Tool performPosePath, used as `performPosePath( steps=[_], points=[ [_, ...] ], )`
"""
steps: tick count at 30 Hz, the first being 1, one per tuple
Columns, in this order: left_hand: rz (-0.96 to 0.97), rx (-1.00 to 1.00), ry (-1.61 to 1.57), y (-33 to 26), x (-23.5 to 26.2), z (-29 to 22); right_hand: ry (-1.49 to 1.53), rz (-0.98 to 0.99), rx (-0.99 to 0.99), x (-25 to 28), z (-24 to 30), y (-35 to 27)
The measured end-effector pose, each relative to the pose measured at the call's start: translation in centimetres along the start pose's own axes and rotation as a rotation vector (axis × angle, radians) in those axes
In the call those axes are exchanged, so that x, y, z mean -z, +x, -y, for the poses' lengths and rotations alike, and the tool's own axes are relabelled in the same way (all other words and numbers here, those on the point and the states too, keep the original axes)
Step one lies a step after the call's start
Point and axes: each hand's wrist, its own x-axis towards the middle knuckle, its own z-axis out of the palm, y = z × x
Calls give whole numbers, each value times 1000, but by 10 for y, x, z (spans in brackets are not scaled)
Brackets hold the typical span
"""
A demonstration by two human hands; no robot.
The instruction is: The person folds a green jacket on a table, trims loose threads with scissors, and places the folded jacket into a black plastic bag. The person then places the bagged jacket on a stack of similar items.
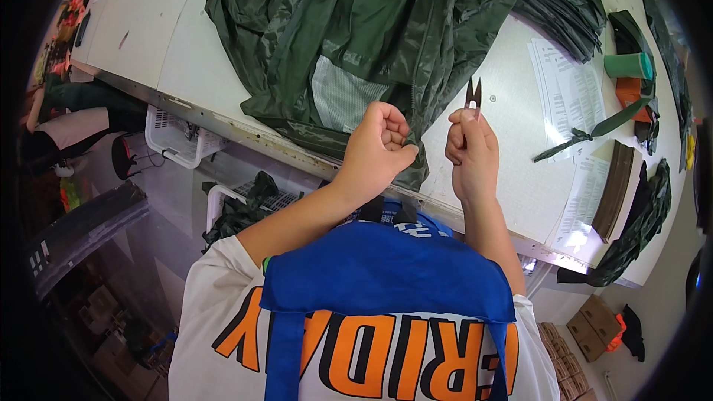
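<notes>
Your left hand [379,150] pinches the edge of the soft, thin, slippery green jacket [356,37] lying on the table [512,171], so grip its hem tight, while your right hand [470,152] holds small snips [473,94], blades open.

A white short-sleeved shirt [215,304] with orange, black-edged lettering is worn under a blue apron [379,275]; forearms are left bare.

Glossy dark-green cloth garment [371,22], dark metal snips [473,94], matt white tabletop [490,141], paper sheets [568,93].
</notes>
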Motion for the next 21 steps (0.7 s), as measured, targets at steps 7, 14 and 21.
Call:
performPosePath(
  steps=[7, 14, 21],
  points=[
    [105, -43, -139, -6, -10, -12, -55, 93, -98, -10, -10, -5],
    [-44, -177, 47, -1, -2, 0, 129, 137, -108, -9, -13, -5],
    [134, -90, -187, 5, 2, -16, -128, 256, 0, -10, 3, -14]
  ],
)
